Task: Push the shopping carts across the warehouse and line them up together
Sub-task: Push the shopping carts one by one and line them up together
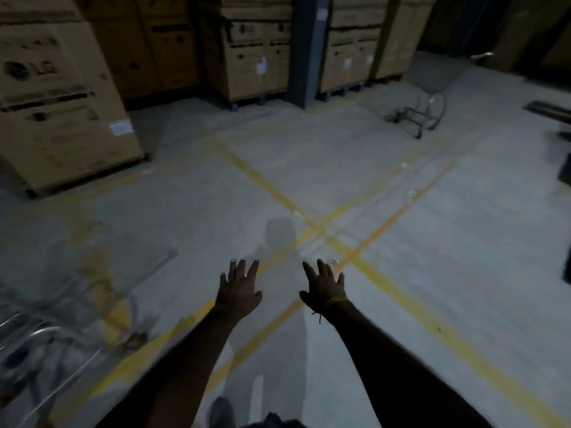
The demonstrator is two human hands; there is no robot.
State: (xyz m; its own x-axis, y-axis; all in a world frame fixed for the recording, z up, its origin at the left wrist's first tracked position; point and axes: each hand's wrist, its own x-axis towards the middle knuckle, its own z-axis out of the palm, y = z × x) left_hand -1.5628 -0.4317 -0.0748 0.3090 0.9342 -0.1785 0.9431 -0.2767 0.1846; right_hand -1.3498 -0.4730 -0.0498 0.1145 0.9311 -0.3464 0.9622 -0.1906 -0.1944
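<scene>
- Head view: both hands reach forward with fingers spread, left hand and right hand holding nothing above the yellow-lined floor.
- 1 shopping cart stands far ahead on the right, near stacked cardboard boxes; blur hides which way it faces.
- Blurred metal frame, likely another cart, sits close at lower left.
- Judgement: wire carts are stiff, fairly light, roll freely; grip the rear handlebar.
</scene>
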